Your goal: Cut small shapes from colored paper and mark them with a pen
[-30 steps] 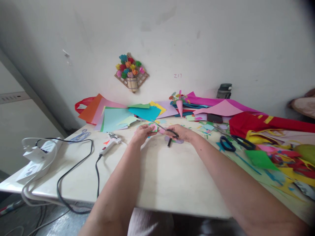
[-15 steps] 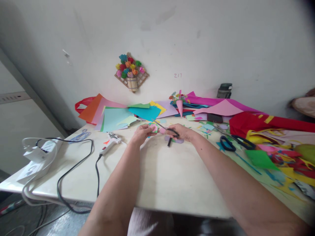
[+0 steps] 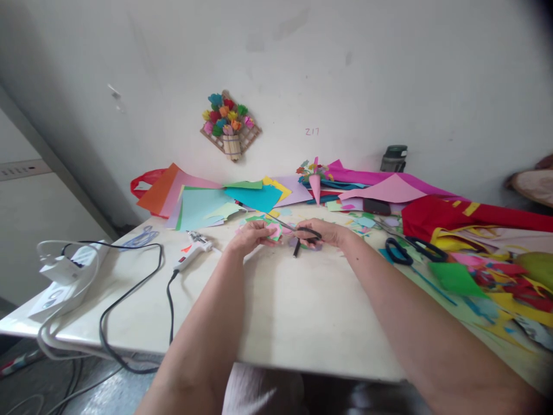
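My left hand (image 3: 250,235) pinches a small pink and green paper piece (image 3: 273,231) above the white table (image 3: 298,305). My right hand (image 3: 325,231) is closed round the black handles of a pair of scissors (image 3: 298,229), whose blades point left and reach the paper piece. A black pen (image 3: 296,248) and small purple paper shapes lie on the table just under my right hand.
A white glue gun (image 3: 192,255) with a black cable (image 3: 129,294) lies left of my hands, beside a white power strip (image 3: 64,276). Coloured paper sheets (image 3: 207,204) are stacked at the back. Blue-handled scissors (image 3: 400,252), scraps and red cloth (image 3: 453,216) cover the right side.
My hands have shifted slightly. The paper piece has turned in my left hand and the scissors have lowered against it.
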`<state>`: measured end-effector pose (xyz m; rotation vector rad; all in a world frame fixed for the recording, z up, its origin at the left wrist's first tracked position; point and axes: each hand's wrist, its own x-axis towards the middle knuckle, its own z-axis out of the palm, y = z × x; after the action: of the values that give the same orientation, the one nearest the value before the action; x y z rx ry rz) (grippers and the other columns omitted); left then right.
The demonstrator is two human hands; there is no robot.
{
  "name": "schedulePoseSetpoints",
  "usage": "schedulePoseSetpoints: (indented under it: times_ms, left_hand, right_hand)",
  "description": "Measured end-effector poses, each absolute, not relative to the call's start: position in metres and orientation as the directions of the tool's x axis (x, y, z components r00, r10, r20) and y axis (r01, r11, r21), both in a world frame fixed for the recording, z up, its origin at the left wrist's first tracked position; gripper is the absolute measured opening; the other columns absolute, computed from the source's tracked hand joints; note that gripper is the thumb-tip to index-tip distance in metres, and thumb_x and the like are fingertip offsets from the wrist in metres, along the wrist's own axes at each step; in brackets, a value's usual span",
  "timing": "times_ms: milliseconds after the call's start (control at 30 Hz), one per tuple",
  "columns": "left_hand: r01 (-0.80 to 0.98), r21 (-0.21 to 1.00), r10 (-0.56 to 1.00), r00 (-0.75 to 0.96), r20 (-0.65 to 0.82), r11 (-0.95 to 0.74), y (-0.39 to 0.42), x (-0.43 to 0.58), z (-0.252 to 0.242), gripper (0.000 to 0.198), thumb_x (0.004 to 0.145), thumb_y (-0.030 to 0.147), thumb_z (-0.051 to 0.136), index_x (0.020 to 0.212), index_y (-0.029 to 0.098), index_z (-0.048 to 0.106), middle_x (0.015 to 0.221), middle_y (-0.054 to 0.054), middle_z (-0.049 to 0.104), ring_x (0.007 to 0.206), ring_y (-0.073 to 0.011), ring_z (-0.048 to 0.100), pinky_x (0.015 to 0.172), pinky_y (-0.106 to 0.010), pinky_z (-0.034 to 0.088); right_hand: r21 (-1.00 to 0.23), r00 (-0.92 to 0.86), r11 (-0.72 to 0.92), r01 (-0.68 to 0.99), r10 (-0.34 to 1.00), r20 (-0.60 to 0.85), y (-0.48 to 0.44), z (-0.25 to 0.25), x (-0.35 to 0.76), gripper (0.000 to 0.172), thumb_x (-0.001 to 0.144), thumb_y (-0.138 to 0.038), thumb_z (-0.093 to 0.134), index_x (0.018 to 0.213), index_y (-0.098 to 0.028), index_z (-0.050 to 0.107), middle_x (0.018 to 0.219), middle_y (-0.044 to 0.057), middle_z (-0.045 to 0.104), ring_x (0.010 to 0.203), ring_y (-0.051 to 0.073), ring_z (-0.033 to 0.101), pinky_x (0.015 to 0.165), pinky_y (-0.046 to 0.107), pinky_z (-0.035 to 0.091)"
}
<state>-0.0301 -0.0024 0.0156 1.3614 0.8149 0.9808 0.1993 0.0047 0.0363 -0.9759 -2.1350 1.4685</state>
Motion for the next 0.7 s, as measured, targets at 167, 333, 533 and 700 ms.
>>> schedulePoseSetpoints:
  times_ms: [167, 333, 533, 700]
  left_hand:
    - [-0.044, 0.999, 0.887, 0.462, 0.014, 0.007, -0.0023, -0.0318, 0.0162, 0.029, 0.06, 0.03, 0.078, 0.067, 0.01, 0.059, 0.064, -0.007, 0.067, 0.06, -0.0206, 0.068, 0.05, -0.022, 0.051]
    - [-0.034, 0.999, 0.87, 0.492, -0.003, 0.023, -0.0024, -0.031, 0.0164, 0.029, 0.06, 0.03, 0.078, 0.067, 0.01, 0.058, 0.06, -0.004, 0.065, 0.056, -0.0191, 0.067, 0.046, -0.021, 0.05]
    - [-0.011, 0.999, 0.858, 0.513, -0.029, 0.04, -0.0032, -0.031, 0.0167, 0.03, 0.059, 0.03, 0.079, 0.066, 0.01, 0.057, 0.055, -0.002, 0.062, 0.053, -0.0185, 0.067, 0.046, -0.02, 0.05]
    - [0.01, 0.999, 0.853, 0.52, -0.044, 0.045, -0.0038, -0.0311, 0.0172, 0.028, 0.06, 0.029, 0.078, 0.066, 0.01, 0.058, 0.054, -0.003, 0.063, 0.051, -0.0176, 0.066, 0.044, -0.02, 0.049]
  right_hand:
    - [-0.917, -0.71, 0.205, 0.343, 0.696, -0.11, 0.0056, 0.0395, 0.2016, 0.022, 0.076, -0.036, 0.054, 0.072, -0.014, 0.05, 0.047, -0.003, 0.049, 0.035, 0.005, 0.036, 0.036, 0.02, 0.024]
    - [-0.903, -0.716, 0.206, 0.377, 0.683, -0.144, 0.0076, 0.039, 0.2021, 0.022, 0.073, -0.034, 0.059, 0.075, -0.013, 0.052, 0.048, -0.004, 0.05, 0.036, 0.005, 0.037, 0.036, 0.02, 0.024]
    - [-0.901, -0.728, 0.205, 0.381, 0.667, -0.156, 0.0093, 0.0373, 0.2027, 0.021, 0.073, -0.033, 0.059, 0.076, -0.013, 0.054, 0.049, -0.005, 0.048, 0.036, 0.004, 0.036, 0.037, 0.02, 0.024]
    - [-0.898, -0.732, 0.23, 0.376, 0.668, -0.135, 0.008, 0.0378, 0.2029, 0.021, 0.071, -0.033, 0.06, 0.073, -0.013, 0.056, 0.048, -0.005, 0.046, 0.037, 0.004, 0.034, 0.039, 0.02, 0.023]
